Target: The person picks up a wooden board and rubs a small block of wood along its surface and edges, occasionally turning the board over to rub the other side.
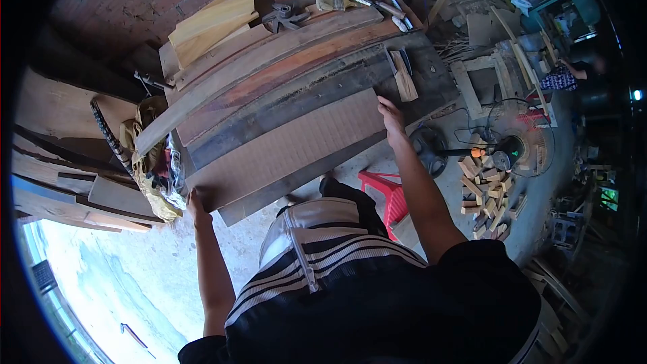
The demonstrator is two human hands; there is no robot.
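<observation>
A long brown ribbed board (pixel 290 145), which looks like cardboard, lies across the near side of a dark workbench (pixel 431 71). My left hand (pixel 197 207) grips its left end, with the fingers partly hidden by the edge. At the board's right end, my right hand (pixel 391 118) holds the corner, fingers on the top face. Beyond the board lie long wooden planks (pixel 269 57). A small wooden piece with a metal part (pixel 402 75) rests just past my right hand.
Yellowish boards (pixel 212 27), a brush (pixel 331 2) and a metal star-shaped part (pixel 284 19) are on the bench's far side. A red stool (pixel 387 199) stands below it. Wood blocks (pixel 488 195) are heaped on the floor at right. Another person (pixel 563 77) is far right.
</observation>
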